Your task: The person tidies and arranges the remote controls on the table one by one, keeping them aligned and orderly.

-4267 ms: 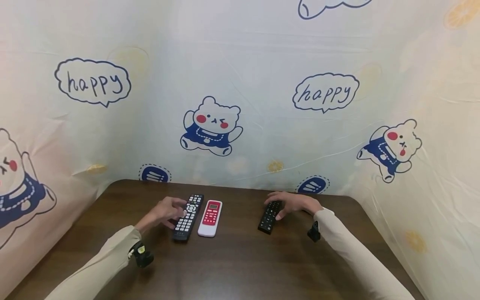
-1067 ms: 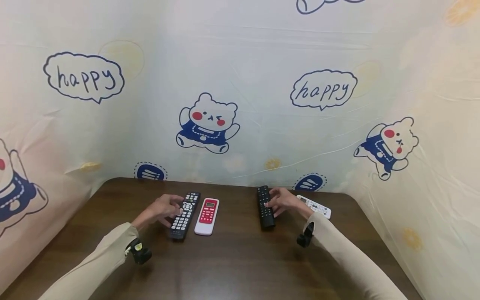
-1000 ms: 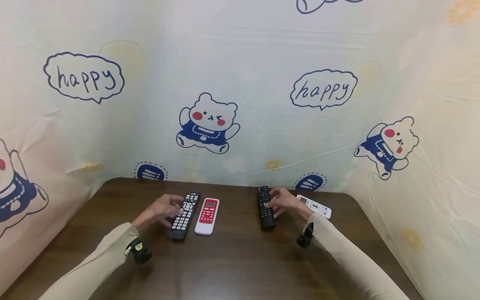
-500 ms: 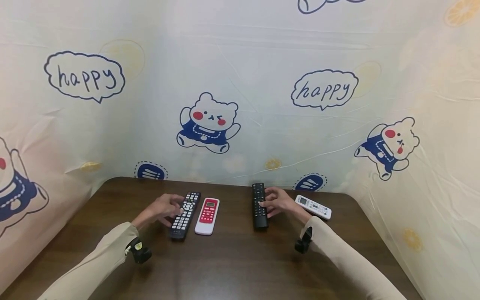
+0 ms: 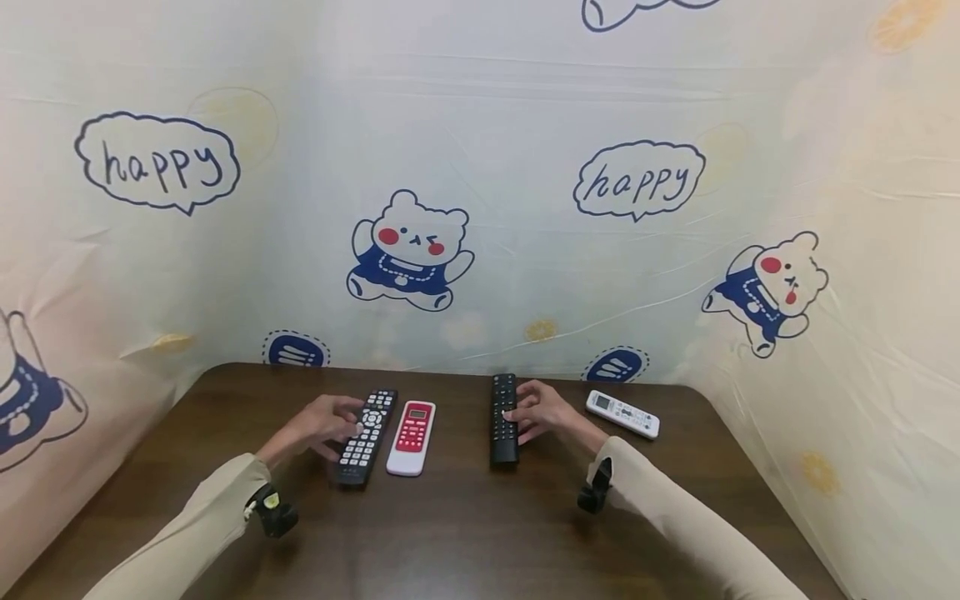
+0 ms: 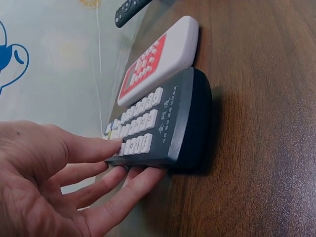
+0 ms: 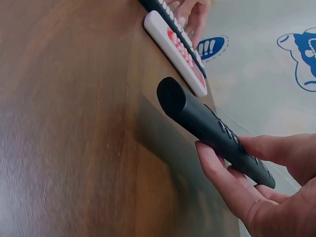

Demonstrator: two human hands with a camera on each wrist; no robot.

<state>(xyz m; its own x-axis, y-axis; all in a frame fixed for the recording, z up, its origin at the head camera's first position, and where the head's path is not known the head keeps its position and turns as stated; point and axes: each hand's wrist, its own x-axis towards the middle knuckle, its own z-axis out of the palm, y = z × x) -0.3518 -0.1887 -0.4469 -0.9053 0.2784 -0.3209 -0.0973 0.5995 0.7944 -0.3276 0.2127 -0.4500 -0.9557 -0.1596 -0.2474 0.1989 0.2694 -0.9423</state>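
Observation:
In the head view, the left hand point(image 5: 318, 425) pinches the left edge of a dark remote with white buttons point(image 5: 362, 450), thumb on its keys, fingers along its side. Just right of that remote lies a white remote with a red face point(image 5: 407, 460). The right hand point(image 5: 546, 410) grips a black remote point(image 5: 505, 450) by its right side. The right wrist view shows this black remote point(image 7: 197, 118) held between thumb and fingers, a shadow on the table below it. In the left wrist view the thumb point(image 6: 94, 149) touches the white buttons of the dark remote point(image 6: 173, 128).
A white remote with a small screen point(image 5: 622, 414) lies slanted at the right rear of the brown table point(image 5: 450, 542). Behind the table hangs a pale cloth point(image 5: 517, 275) printed with bears and "happy" bubbles. A black wrist camera is strapped to each sleeve.
The right hand has taken up the black remote and carried it left, towards the red-faced one. The white remote at the right has come fully into view. The left hand keeps its hold.

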